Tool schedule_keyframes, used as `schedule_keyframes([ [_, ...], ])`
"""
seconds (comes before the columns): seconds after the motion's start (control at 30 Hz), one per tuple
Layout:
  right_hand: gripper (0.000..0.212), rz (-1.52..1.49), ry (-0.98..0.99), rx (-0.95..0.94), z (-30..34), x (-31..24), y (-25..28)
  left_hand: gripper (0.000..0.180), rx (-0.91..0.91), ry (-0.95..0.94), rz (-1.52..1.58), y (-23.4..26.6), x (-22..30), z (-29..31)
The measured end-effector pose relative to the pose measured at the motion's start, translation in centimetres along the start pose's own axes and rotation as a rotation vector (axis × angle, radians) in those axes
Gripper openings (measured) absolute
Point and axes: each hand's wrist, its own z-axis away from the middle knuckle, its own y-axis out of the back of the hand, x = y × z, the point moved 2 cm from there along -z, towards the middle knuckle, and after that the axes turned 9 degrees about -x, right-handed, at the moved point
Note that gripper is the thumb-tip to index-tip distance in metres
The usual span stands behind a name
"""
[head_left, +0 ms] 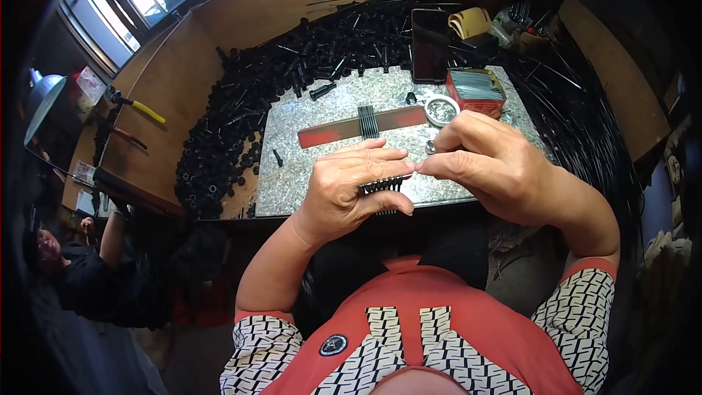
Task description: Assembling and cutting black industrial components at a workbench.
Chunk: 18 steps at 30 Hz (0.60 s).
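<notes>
My left hand (347, 184) is closed round a row of small black rod-like pieces (382, 185), which sticks out between thumb and fingers. Close beside its fingertips, my right hand (491, 164) pinches thumb and forefinger together; whatever lies between them is too small to make out. Both hands are over the near edge of a speckled grey board (292, 183). Beyond them, a bundle of thin dark strips (368, 122) lies across a flat reddish bar (325, 133). A round white-rimmed dish (442, 110) with shiny contents stands past my right hand.
Heaped black tubular parts (256, 95) surround the board's far and left sides. A red box of thin pale strips (475, 89), a dark phone (429, 45) and a yellow roll (470, 23) are at the right. Long black rods (578, 117) lie farther right. Another person (95, 263) is at far left.
</notes>
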Motion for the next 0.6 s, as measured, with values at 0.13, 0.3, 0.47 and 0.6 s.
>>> schedule_keyframes([
  [0.13,0.030,-0.024,-0.019,-0.044,-0.3,0.0,0.2,0.043,-0.001,-0.031,-0.011,0.1,0.1,0.1],
  [0.3,0.029,-0.040,-0.064,-0.107,-0.7,-0.1,0.6,0.045,0.007,-0.031,-0.016,0.1,0.1,0.4],
  [0.47,0.029,-0.028,-0.051,-0.095,-0.9,-0.8,0.8,0.044,0.020,-0.027,-0.041,0.1,0.4,0.4],
  [0.6,0.032,-0.075,-0.046,-0.107,-1.2,-1.0,0.8,0.043,0.030,-0.036,-0.034,-0.2,0.3,0.4],
])
